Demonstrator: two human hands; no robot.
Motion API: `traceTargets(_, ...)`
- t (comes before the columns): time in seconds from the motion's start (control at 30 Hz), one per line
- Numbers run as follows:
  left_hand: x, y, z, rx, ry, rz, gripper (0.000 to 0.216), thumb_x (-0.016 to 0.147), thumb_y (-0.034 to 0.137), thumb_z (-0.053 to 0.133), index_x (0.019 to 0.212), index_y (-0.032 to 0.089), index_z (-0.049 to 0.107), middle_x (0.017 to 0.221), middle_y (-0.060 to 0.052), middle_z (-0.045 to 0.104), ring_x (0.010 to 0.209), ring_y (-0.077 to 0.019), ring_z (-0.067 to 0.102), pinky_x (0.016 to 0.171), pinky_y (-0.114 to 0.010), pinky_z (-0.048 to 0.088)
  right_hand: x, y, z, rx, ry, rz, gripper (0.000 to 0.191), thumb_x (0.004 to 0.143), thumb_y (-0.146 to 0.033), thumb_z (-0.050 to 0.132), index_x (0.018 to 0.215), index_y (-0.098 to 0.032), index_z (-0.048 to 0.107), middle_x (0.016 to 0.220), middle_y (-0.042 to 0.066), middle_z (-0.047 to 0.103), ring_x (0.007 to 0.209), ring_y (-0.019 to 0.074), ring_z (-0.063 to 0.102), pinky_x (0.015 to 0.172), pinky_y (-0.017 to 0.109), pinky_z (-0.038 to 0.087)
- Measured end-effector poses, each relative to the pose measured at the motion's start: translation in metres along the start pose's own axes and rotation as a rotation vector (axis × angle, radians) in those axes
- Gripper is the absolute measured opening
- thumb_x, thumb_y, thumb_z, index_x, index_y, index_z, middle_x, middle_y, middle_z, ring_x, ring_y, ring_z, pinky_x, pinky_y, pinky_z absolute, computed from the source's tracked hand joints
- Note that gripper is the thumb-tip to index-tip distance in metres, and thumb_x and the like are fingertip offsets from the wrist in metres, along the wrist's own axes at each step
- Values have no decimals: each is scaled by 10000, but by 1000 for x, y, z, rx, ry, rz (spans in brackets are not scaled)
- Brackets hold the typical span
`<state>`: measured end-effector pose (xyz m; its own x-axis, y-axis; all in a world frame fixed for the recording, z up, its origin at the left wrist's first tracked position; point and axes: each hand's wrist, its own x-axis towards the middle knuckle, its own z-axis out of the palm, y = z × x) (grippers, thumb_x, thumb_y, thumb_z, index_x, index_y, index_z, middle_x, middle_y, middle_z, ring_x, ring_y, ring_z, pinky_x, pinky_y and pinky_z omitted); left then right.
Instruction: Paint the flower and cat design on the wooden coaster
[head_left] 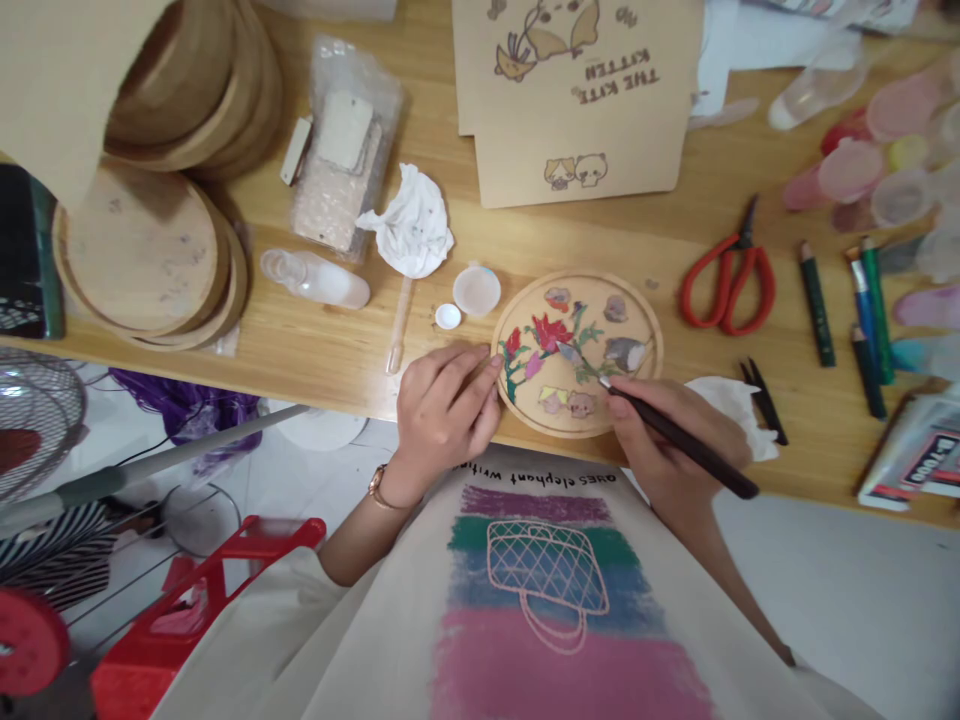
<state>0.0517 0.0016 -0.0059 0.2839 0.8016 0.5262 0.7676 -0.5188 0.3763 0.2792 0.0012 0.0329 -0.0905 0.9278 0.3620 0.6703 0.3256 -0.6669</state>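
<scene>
A round wooden tray (630,300) with a raised rim lies near the table's front edge. Red flowers, green leaves and small animal figures decorate its face. With curled fingers, my left hand (448,405) grips the tray's left rim. My right hand (675,430) rests at the lower right of the tray, closed around a dark-handled palette knife (679,437). Its thin metal neck reaches over the flower design, and the grey blade appears to touch the middle of the picture. Just above my left hand sit a small white cap (448,316) and a shallow round cup (477,290).
Red-handled pliers (727,285), green pencils (816,305) and black tweezers (766,402) lie to the right, near paint jars (851,170). Left are a crumpled tissue (414,225), a plastic dropper (400,330), a bottle (319,278) and stacked wooden trays (142,255). Kraft-paper folders (577,110) lie behind.
</scene>
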Motion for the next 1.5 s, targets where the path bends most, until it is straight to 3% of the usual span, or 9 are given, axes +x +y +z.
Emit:
traceTargets(1.23, 0, 0, 0, 7, -2, 10, 366, 817, 126, 646, 1181, 166, 653, 1053, -111, 740, 990, -256, 661, 839, -408, 548, -2, 2, -1, 21, 24, -14, 165, 837, -138, 689, 971, -235, 703, 868, -11, 760, 731, 132, 723, 656, 231, 598)
traceTargets(1.5, -2, -2, 0, -12, -21, -6, 422, 851, 157, 616, 1266, 231, 613, 1092, -85, 733, 1029, -255, 661, 853, -404, 532, -3, 1, -2, 29, 2, -15, 160, 848, -146, 684, 970, -249, 695, 839, -17, 751, 712, 141, 714, 649, 253, 594)
